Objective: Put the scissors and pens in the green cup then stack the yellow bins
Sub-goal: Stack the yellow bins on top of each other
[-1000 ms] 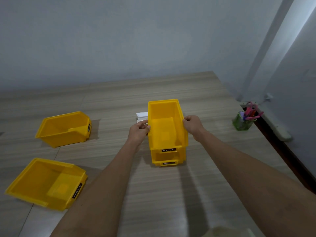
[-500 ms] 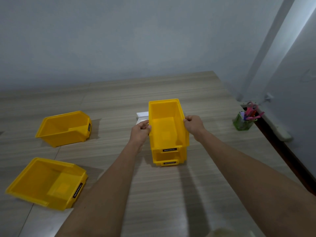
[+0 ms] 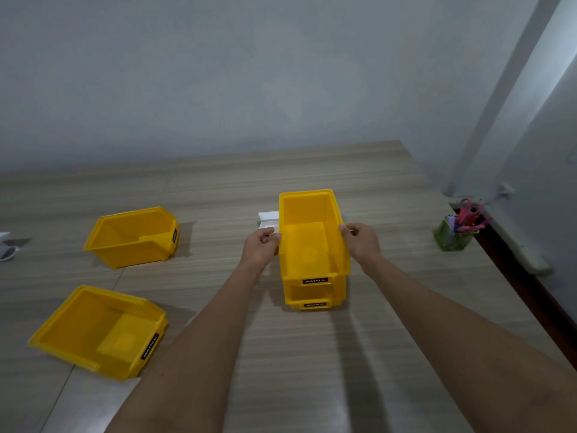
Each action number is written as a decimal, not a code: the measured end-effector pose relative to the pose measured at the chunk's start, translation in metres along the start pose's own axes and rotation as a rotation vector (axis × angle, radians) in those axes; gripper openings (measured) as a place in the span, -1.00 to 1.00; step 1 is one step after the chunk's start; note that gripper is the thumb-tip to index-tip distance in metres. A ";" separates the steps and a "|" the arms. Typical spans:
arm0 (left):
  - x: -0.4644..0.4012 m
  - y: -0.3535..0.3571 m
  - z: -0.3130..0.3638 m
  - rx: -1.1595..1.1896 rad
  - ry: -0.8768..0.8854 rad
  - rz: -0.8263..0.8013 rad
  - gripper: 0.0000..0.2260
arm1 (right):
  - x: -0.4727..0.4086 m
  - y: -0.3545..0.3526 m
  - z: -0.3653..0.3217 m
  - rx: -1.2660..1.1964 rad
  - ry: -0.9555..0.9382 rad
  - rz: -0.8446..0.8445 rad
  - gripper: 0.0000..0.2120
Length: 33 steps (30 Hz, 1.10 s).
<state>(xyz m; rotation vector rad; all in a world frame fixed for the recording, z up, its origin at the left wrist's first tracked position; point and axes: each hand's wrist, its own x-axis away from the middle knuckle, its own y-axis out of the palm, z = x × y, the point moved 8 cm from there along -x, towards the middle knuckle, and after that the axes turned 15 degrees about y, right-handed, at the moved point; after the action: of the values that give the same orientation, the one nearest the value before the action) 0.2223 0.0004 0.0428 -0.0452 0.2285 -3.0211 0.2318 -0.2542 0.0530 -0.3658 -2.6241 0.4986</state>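
Observation:
At the table's middle a yellow bin (image 3: 312, 242) sits stacked on a second yellow bin (image 3: 312, 303), both labels facing me. My left hand (image 3: 261, 249) grips the top bin's left wall and my right hand (image 3: 362, 243) grips its right wall. Two more yellow bins lie apart on the left, one farther back (image 3: 134, 237) and one near the front (image 3: 96, 331). The green cup (image 3: 451, 237) stands at the right edge, with pink-handled scissors (image 3: 470, 212) and pens sticking out of it.
A small white object (image 3: 268, 219) lies just behind my left hand, beside the stack. A grey and white item (image 3: 6, 246) shows at the far left edge. The table's dark right edge (image 3: 524, 285) runs along a wall ledge.
The top bin and both hands have barely shifted; the stack sits a touch further right in view. Nothing was let go or picked up.

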 end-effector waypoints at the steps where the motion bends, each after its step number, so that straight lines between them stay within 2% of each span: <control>1: 0.003 -0.003 0.000 -0.002 -0.003 0.019 -0.64 | 0.002 0.000 0.004 -0.010 0.003 0.007 -0.65; 7: 0.027 -0.023 -0.020 -0.054 -0.060 0.104 -0.81 | 0.011 0.001 0.051 -0.089 0.184 0.126 -0.64; 10: 0.048 -0.034 -0.037 -0.074 -0.112 0.157 -0.81 | 0.025 0.007 0.090 -0.082 0.341 0.197 -0.60; 12: 0.063 -0.046 -0.048 -0.094 -0.134 0.186 -0.81 | 0.039 0.025 0.118 -0.005 0.451 0.156 -0.59; 15: 0.082 -0.073 -0.060 -0.119 -0.159 0.259 -0.78 | 0.062 0.066 0.141 0.065 0.537 0.008 -0.65; 19: 0.106 -0.130 -0.071 -0.164 -0.169 0.374 -0.76 | 0.096 0.134 0.122 0.124 0.453 -0.250 -0.85; 22: 0.127 -0.190 -0.082 -0.195 -0.206 0.503 -0.76 | 0.119 0.194 0.093 0.230 0.358 -0.384 -0.81; 25: 0.145 -0.249 -0.091 -0.210 -0.230 0.623 -0.77 | 0.141 0.254 0.058 0.272 0.223 -0.458 -0.89; 29: 0.164 -0.324 -0.101 -0.218 -0.253 0.729 -0.78 | 0.173 0.323 0.017 0.339 0.104 -0.539 -0.81; 33: 0.173 -0.385 -0.109 -0.267 -0.280 0.814 -0.78 | 0.196 0.381 -0.028 0.421 -0.050 -0.526 -0.79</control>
<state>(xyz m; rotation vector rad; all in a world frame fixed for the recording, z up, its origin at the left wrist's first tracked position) 0.0046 0.3752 -0.0025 -0.3104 0.4809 -2.1325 0.1399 0.1613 -0.0035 0.4608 -2.4333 0.8462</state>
